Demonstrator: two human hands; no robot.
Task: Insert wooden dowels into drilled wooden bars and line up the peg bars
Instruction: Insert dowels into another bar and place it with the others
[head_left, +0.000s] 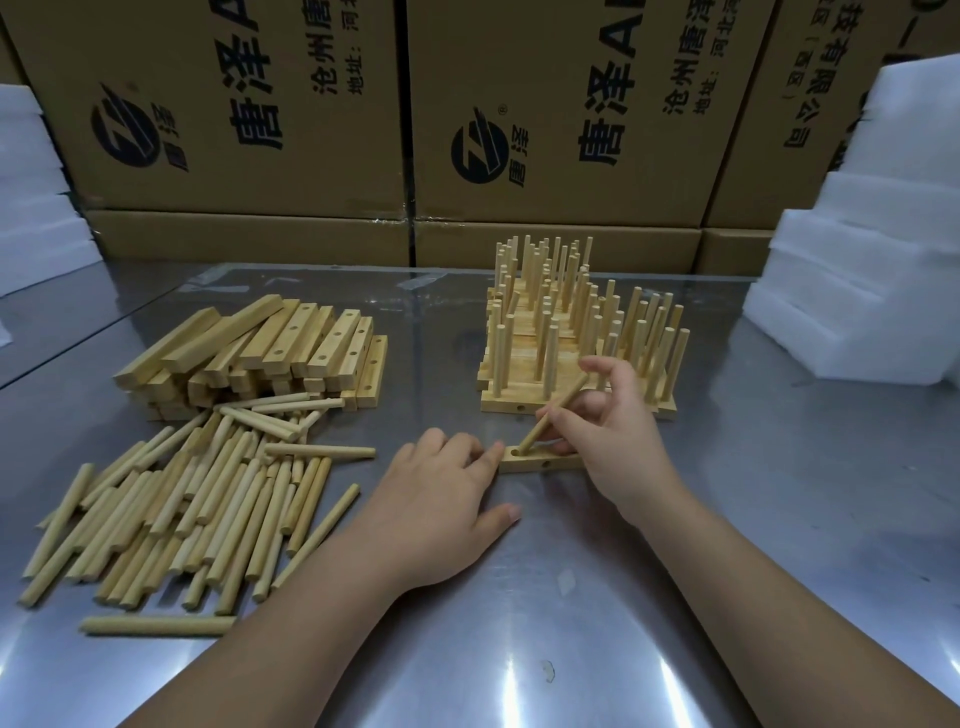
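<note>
1 pale round wooden dowel (558, 410), tilted, pinched between thumb and fingers of right hand (608, 441); lower tip at left-end hole of 1 short light-wood drilled bar (540, 461), which lies flat mid-way across shiny steel table (519, 623). left hand (441, 499) lies flat, fingers loosely straight, grasping nothing; fingertip touches bar's left end. Heap of loose dowels (197, 493) toward left edge: too many to count. Stack of blank bars (270, 353) behind heap: count unclear. Rows of peg bars (571, 332) toward far edge.

Reflective metal table (571, 597). Printed cardboard boxes (249, 104) stacked along rear edge. White foam blocks (852, 291) stacked right; more foam (31, 171) left.
</note>
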